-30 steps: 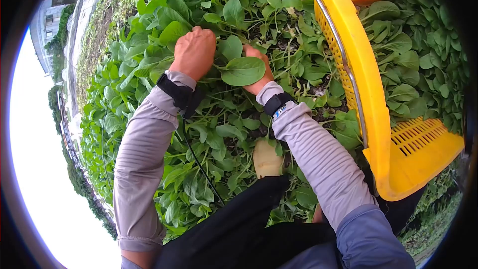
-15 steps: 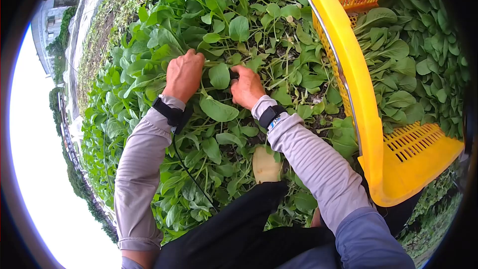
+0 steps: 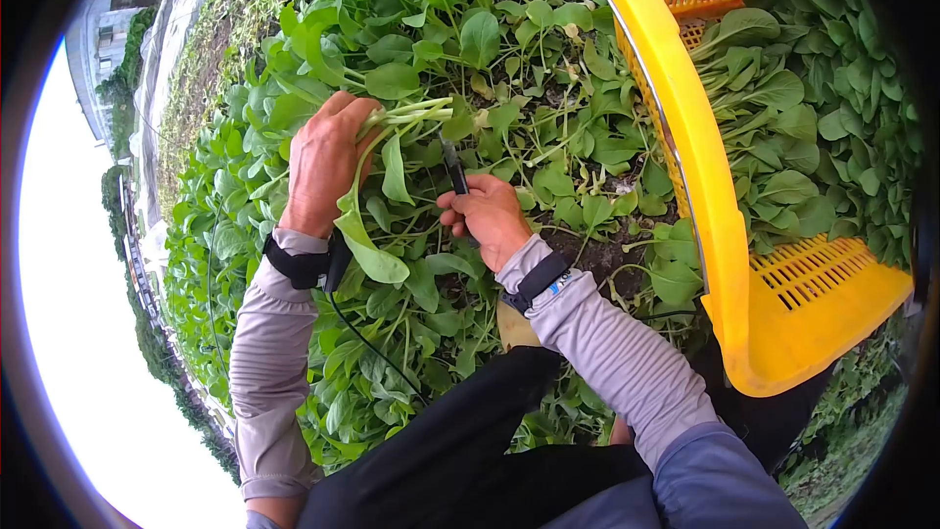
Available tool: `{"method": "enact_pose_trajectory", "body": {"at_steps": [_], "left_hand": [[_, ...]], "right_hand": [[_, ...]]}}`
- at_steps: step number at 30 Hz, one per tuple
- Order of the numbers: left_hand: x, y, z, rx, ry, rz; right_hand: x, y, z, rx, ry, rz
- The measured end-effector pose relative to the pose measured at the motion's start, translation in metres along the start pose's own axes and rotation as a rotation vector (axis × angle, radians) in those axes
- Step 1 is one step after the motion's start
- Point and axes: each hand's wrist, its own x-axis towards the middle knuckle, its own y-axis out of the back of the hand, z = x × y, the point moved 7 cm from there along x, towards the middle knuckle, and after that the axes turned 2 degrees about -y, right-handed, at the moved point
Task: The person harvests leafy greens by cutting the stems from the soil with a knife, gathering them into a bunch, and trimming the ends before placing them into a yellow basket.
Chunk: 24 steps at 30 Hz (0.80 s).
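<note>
My left hand [image 3: 328, 162] is closed round a bunch of leafy greens [image 3: 416, 114], whose pale cut stems point right and whose leaves spread behind and below the hand. To the right, my right hand [image 3: 485, 216] grips a small dark knife [image 3: 453, 167], its blade pointing up near the stem ends. The blade and the stems look slightly apart. Around and under both hands grow green leafy plants [image 3: 392, 78].
A yellow plastic crate [image 3: 710, 176] stands at the right, holding piled picked greens [image 3: 783, 127]. My knee in black trousers [image 3: 460, 411] is at the bottom. A thin black cable [image 3: 377, 353] hangs from my left wrist. White sheeting [image 3: 186, 29] lies at upper left.
My left hand has moved left and down, lifting the bunch so its stem ends show. My right hand has shifted slightly down, and the knife is now visible.
</note>
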Motion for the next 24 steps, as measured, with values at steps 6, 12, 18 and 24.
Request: {"method": "enact_pose_trajectory", "body": {"at_steps": [6,12,18,24], "left_hand": [[-0.046,0.071,0.049,-0.135,0.063,0.196],[-0.068,0.065,0.076,-0.237,0.021,0.001],[-0.086,0.074,0.093,-0.290,0.026,-0.299],[-0.077,0.119,0.112,-0.236,0.128,-0.066]], "right_hand": [[-0.098,-0.019,-0.093,0.343,0.462,-0.275],[-0.115,-0.016,-0.108,0.073,0.640,-0.253],[-0.114,0.014,-0.093,-0.037,0.592,-0.311],[-0.119,0.014,-0.086,-0.036,0.545,-0.332]]}}
